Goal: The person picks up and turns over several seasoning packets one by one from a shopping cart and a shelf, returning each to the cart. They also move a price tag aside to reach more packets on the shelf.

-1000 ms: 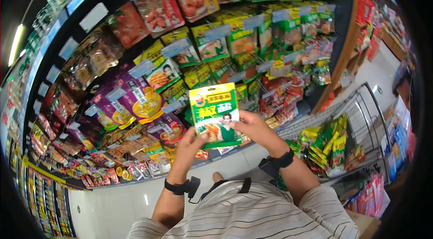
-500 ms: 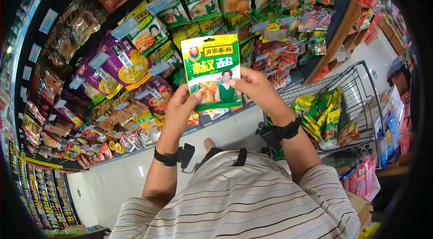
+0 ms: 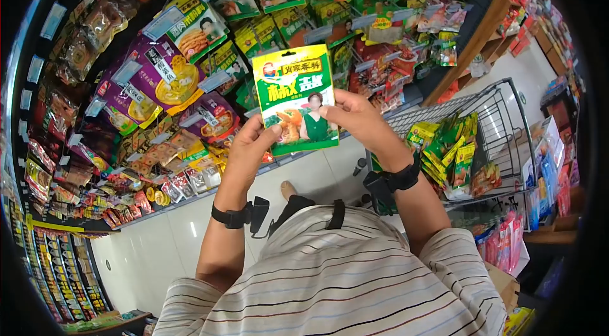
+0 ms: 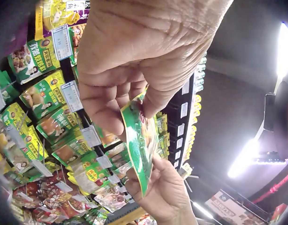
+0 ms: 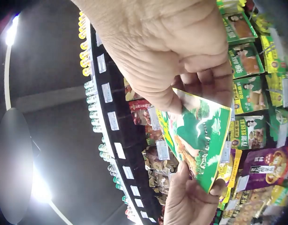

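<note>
A yellow and green seasoning packet (image 3: 295, 98) with a hang hole at its top is held upright in front of the shelves. My left hand (image 3: 244, 149) pinches its lower left edge, thumb on the printed front and fingers behind. On the other side my right hand (image 3: 365, 122) grips the right edge the same way. In the left wrist view the packet (image 4: 140, 136) is seen nearly edge-on between thumb and curled fingers. The right wrist view shows the packet's (image 5: 200, 138) front, with the right thumb over one corner and the left hand (image 5: 188, 199) at the far side.
Shelves of hanging packets curve round the front, among them purple bags (image 3: 168, 79) and green-yellow packets (image 3: 196, 28). A wire shopping cart (image 3: 501, 127) at the right holds several green and yellow packets (image 3: 447, 152). A wooden shelf post (image 3: 472, 38) stands beyond it.
The head view has shifted, so the shelves sit higher and the cart shows more fully. The packet was raised in view early on and is now slightly tilted. Both hands keep their hold.
</note>
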`<action>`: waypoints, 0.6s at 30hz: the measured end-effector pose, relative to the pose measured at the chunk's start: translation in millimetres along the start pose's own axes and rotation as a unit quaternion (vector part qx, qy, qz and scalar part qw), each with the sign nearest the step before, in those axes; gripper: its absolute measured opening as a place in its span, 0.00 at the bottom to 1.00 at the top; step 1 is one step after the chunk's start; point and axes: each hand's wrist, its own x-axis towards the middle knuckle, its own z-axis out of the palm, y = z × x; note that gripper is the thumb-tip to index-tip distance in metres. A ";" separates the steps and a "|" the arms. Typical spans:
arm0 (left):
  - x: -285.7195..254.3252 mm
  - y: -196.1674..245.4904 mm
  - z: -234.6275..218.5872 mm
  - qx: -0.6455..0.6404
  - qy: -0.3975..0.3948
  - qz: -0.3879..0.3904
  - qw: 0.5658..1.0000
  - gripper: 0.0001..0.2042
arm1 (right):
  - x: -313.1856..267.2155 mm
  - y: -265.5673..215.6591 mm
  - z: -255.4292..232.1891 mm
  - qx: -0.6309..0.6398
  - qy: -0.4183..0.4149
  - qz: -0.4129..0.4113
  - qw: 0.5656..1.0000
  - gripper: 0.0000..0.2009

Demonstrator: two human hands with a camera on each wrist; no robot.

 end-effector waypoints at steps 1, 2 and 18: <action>-0.8 -4.8 1.0 -0.018 0.001 -0.019 1.000 0.15 | -1.6 6.1 -1.6 0.008 -0.005 0.018 1.000 0.15; -2.3 -6.9 1.4 0.002 -0.001 -0.032 0.999 0.15 | -3.1 11.3 -2.9 0.000 0.000 0.021 1.000 0.15; 7.5 -11.8 -0.5 -0.008 -0.011 -0.034 0.999 0.18 | -1.3 31.6 1.8 0.020 0.010 0.021 1.000 0.14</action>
